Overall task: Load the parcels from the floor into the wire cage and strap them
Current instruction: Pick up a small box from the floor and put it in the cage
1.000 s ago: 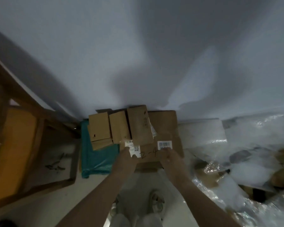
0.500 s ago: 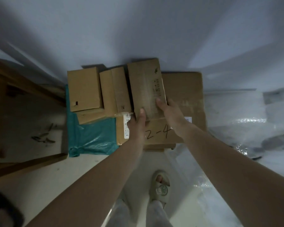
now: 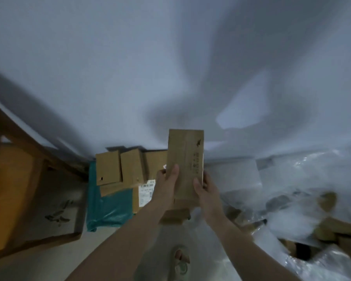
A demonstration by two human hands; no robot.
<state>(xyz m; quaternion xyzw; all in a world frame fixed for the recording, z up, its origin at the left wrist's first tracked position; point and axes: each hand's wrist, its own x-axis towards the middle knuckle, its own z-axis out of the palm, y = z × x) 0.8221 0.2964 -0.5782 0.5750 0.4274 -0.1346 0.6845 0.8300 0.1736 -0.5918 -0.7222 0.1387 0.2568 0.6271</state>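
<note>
Past the green bag [image 3: 107, 209] and small boxes [image 3: 107, 169] at left, our left hand [image 3: 166, 189] and right hand [image 3: 206, 193] grip the long box [image 3: 185, 155], now lifted off the pile where it lay, ready for a cage we cannot see.

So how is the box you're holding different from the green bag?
The long box is brown, stiff cardboard; the green bag is soft, shiny plastic. The long box is held up, gripped by the left hand and right hand; the green bag lies under small boxes. Both are parcels.
</note>
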